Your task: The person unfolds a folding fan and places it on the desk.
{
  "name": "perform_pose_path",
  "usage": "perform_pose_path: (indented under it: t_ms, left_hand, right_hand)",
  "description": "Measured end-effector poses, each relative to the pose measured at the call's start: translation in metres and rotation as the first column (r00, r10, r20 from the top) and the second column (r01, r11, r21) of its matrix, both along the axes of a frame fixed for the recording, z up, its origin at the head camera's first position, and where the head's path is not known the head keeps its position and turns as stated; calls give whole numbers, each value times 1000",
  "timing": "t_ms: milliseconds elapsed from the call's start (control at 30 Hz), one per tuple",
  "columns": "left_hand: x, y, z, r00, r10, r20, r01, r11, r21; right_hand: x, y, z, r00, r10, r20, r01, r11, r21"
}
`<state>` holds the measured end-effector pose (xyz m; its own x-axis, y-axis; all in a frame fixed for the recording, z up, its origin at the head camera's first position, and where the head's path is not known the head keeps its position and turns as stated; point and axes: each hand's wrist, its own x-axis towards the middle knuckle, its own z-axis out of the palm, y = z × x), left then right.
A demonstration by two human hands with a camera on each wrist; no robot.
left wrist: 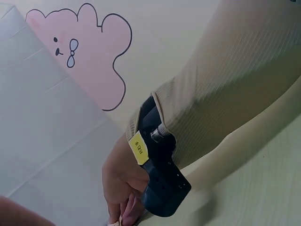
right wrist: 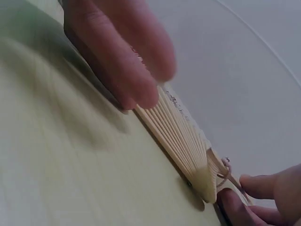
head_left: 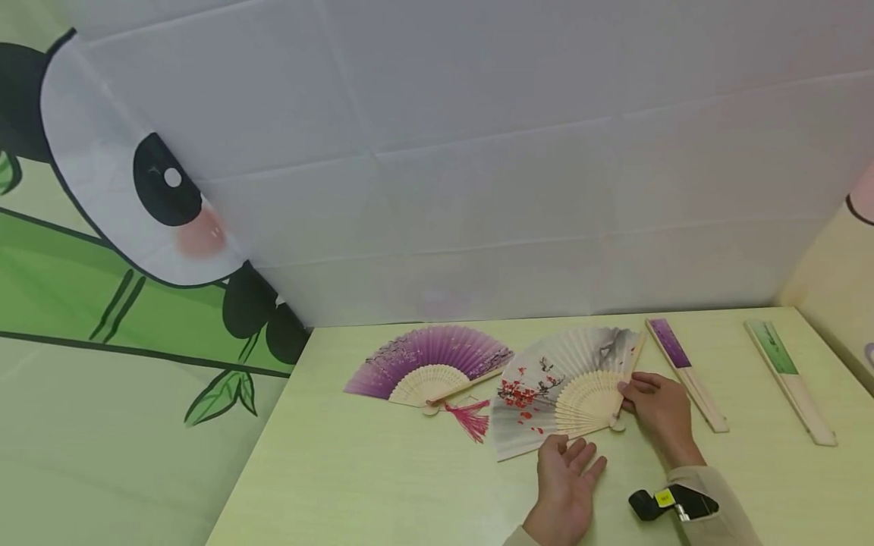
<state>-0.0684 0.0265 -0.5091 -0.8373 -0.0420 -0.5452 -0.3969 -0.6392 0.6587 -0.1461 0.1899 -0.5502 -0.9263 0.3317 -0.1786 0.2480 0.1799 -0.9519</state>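
Note:
A white folding fan (head_left: 539, 375) with red blossoms and pale wooden ribs lies spread on the table. My right hand (head_left: 658, 409) pinches its right outer stick between thumb and fingers, a little above the pivot. The right wrist view shows those fingers (right wrist: 273, 193) by the rivet end of the ribs (right wrist: 176, 136). Below the fan's lower edge is my left hand (head_left: 567, 481), palm turned up and fingers loosely extended, its fingertips right at that edge. The left wrist view mostly shows the right sleeve (left wrist: 221, 89) and the right hand (left wrist: 120, 174), whose fingertips are partly cut off.
A spread purple fan (head_left: 433, 364) with a pink tassel (head_left: 470, 419) lies left of the white one, close beside it. Two folded fans, one purple (head_left: 686, 371) and one green (head_left: 788, 379), lie to the right. A pale cloth wall (head_left: 478, 189) stands behind the table (head_left: 328, 470).

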Motion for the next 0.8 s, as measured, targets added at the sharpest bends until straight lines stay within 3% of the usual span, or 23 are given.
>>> perform_pose_path:
  t_ms: [200,400,667,800]
  left_hand:
    - [4,3,2,1000,2,-17,-1,1000,8]
    - [7,7,4,998,-48,-34,47,998,-36]
    - [4,19,3,980,-175,-94,166,982,-92]
    - [3,24,1,973,-199,-117,188,977,-99]
  right_hand:
    - [8,4,6,1000,2,28,-6,993,114]
    - [18,13,10,999,-24,25,16,958,285]
    - [26,26,23,999,-53,-12,54,945,322]
    - [28,30,27,998,-70,-7,69,949,307]
